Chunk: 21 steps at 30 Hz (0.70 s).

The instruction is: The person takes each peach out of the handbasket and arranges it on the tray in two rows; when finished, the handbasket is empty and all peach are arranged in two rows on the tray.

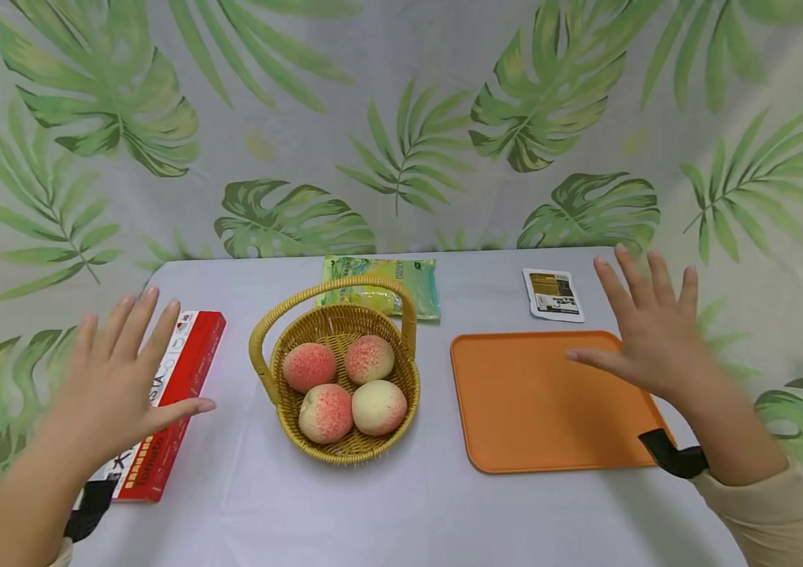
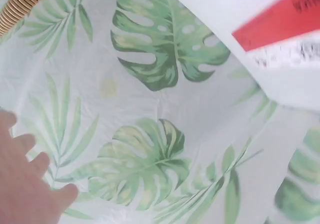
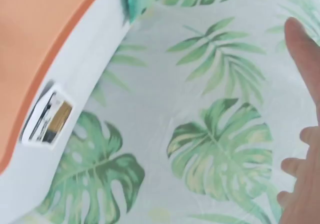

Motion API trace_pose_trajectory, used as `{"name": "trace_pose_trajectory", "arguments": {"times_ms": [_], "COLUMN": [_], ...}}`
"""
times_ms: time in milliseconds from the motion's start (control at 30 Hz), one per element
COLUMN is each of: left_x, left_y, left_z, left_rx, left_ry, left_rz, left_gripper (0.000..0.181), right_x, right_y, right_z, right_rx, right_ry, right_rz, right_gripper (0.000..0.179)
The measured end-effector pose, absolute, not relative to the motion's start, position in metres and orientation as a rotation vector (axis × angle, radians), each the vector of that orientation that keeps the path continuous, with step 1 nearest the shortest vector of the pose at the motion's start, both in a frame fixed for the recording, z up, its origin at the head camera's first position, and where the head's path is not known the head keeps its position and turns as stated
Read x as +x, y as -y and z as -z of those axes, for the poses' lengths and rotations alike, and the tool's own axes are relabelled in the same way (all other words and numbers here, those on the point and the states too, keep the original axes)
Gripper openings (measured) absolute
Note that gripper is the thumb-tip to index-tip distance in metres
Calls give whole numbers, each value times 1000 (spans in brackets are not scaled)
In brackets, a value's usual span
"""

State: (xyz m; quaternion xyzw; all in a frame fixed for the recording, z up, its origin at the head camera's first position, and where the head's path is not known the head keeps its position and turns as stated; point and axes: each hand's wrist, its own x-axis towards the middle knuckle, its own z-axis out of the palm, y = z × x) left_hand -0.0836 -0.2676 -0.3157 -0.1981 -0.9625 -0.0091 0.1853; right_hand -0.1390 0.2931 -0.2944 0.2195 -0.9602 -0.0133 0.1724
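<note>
My left hand (image 1: 114, 386) is held up with fingers spread, overlapping a red and white box (image 1: 192, 358) at the table's left side; nothing is in its grasp. On the right, my other hand (image 1: 656, 339) is raised the same way over the right part of an orange tray (image 1: 515, 402), bare-palmed and holding nothing. Between them stands a yellow wicker basket (image 1: 345, 453) with a tall arched handle. Several peaches (image 1: 326, 413) with pink and cream skin lie inside it. The left wrist view catches the fingers of the left hand (image 2: 30, 174); the right hand (image 3: 305, 149) edges into its own wrist view.
Behind the basket lies a green and yellow packet (image 1: 419, 287). A small white sachet with a brown and black label (image 1: 553, 295) rests behind the tray. All of these sit on a white table (image 1: 267, 512), backed by a leaf-patterned cloth (image 1: 430, 118).
</note>
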Motion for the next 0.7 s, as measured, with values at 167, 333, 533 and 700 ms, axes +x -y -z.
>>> {"name": "trace_pose_trajectory", "arguments": {"times_ms": [167,333,533,700], "left_x": [-76,-61,-44,-41], "left_y": [250,222,182,159], "left_z": [349,394,428,444], "left_rx": [-622,-475,-302,-182], "left_ry": [2376,2317,2429,2493], "left_rz": [279,564,927,1145], "left_gripper": [97,96,95,95], "right_x": [-139,-133,-123,-118], "right_y": [-270,-237,-196,-168], "right_z": [306,319,343,368], "right_rx": [881,1109,1240,1284], "right_ry": [2415,2180,2144,2205], "right_rz": [-249,-475,-688,-826], "right_gripper": [98,87,80,81]}}
